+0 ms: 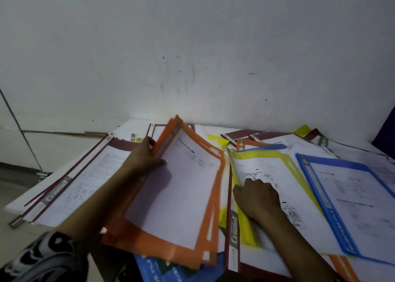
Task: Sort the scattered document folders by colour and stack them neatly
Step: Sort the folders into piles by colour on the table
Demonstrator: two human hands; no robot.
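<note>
Blue near folder (154, 269): lying under the orange stack, running off the bottom edge.
Orange folders (173, 196): holding white printed sheets and tilting up off the pile.
Left hand (147, 155): gripping their far spine edge.
Right hand (256, 198): well apart from the left, resting curled on the yellow folder (286, 185); grip staying unclear.
Maroon folders (70, 185): lying stacked at left on the table (12, 207), print blurring.
Far maroon folders (241, 135): overlapping, mostly hiding.

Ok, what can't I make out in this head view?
Print on the sheets: blurred.
Count of orange folders in the left hand: unclear, edges overlap.
Grip of the right hand on the yellow folder: fingers tucked under, hidden.
The near blue folder: cut by bottom edge, covered by orange ones.
</note>
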